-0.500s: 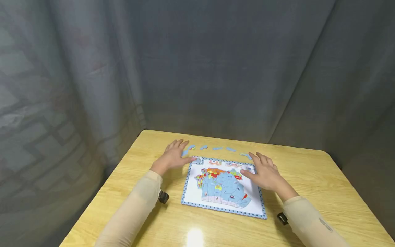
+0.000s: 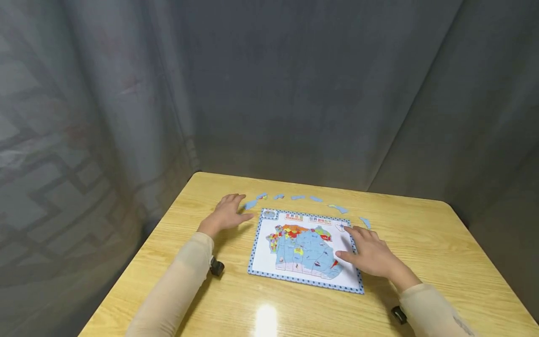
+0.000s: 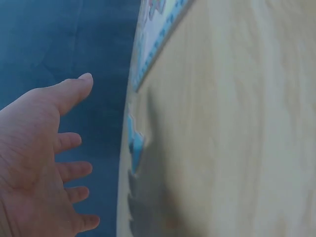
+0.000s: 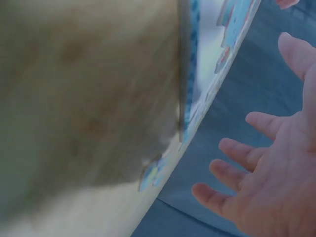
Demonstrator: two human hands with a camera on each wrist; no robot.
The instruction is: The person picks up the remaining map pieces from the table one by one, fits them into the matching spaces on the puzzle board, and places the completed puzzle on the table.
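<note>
A world-map jigsaw puzzle board (image 2: 265, 255) with a blue dotted border lies on the table, part of its map filled with joined pieces (image 2: 311, 252). My left hand (image 2: 225, 215) hovers left of the board's upper corner, fingers spread and holding nothing. Close by that hand lies a blue puzzle piece (image 2: 250, 204), also seen in the left wrist view as a blue piece (image 3: 136, 143). Over the board's right edge is my right hand (image 2: 370, 250), fingers apart, nothing in it. Just beyond its fingertips rests another blue piece (image 2: 365, 222).
Several loose puzzle pieces (image 2: 298, 197) lie in an arc behind the board. The wooden table (image 2: 421, 243) ends at grey curtains (image 2: 286, 103) at the back and sides. Each wrist carries a small black camera (image 2: 216, 267).
My left hand has drawn back left, off the board's corner. The right hand has shifted right and nearer, uncovering the rightmost loose piece. The head view has tilted slightly.
</note>
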